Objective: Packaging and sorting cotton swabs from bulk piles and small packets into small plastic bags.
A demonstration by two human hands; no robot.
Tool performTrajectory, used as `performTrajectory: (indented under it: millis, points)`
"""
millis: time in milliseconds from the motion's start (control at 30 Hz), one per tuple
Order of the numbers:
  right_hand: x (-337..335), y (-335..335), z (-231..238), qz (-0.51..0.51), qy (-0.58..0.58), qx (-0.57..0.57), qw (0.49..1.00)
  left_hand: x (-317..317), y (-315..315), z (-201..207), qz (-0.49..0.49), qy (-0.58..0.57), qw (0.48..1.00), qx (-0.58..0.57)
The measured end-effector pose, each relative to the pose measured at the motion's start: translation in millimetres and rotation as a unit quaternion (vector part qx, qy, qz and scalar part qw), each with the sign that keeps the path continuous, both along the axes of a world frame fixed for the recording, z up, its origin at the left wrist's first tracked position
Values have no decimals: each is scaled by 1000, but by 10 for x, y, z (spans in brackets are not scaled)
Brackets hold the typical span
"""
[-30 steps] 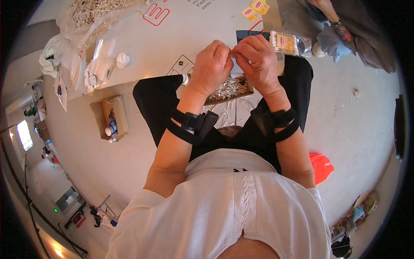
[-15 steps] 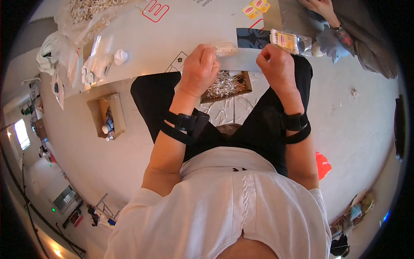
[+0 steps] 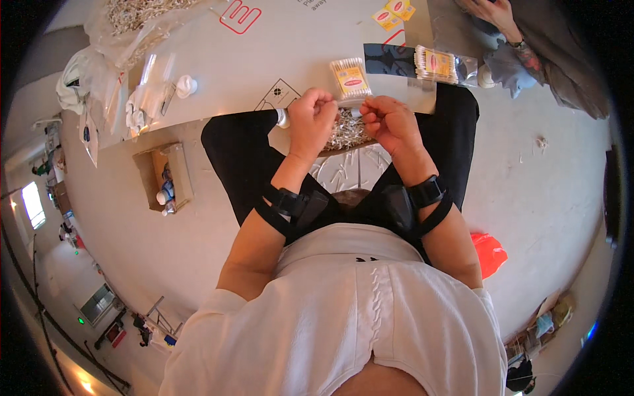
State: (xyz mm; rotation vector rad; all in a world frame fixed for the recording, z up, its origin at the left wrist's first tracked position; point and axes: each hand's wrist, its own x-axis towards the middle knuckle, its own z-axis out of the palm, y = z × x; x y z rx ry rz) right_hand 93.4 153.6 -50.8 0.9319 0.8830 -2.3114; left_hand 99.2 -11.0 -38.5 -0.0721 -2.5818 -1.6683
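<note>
A clear bag of cotton swabs [image 3: 350,78] with a yellow label lies at the table's near edge, its swab tips in a row along the top. Its clear lower end reaches down between my hands. My left hand [image 3: 310,124] pinches that end at the left corner, fingers curled. On the other corner my right hand [image 3: 394,125] is closed in a pinch with thumb and forefinger. Below them, between my knees, a cardboard box of loose swabs [image 3: 346,134] is partly hidden by my hands.
Another filled swab bag [image 3: 436,64] lies right of a dark patterned sheet [image 3: 388,59]. Yellow cards [image 3: 393,13] sit farther back. Clear empty bags [image 3: 156,82] and a big sack of swabs [image 3: 142,16] are at left. A co-worker's hand [image 3: 495,14] shows far right.
My right hand has come in leftward to the bag's lower end, and my left hand has dropped lower. The bag's yellow label now faces up and is uncovered.
</note>
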Motion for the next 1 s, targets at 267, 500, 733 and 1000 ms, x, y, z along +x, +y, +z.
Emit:
performTrajectory:
  millis: [267, 500, 733, 1000]
  points:
    - [25, -20, 19, -4, 17, 29, 999, -44, 59, 66, 100, -373, 862, 330]
    - [96, -180, 57, -1, -1, 24, 1000, -39, 150, 70, 111, -388, 839, 364]
    - [112, -252, 93, -38, -4, 39, 999, 6, 219, 48, 106, -366, 873, 305]
    - [116, -198, 109, -20, 56, 54, 997, 7, 229, 176, 94, -366, 864, 332]
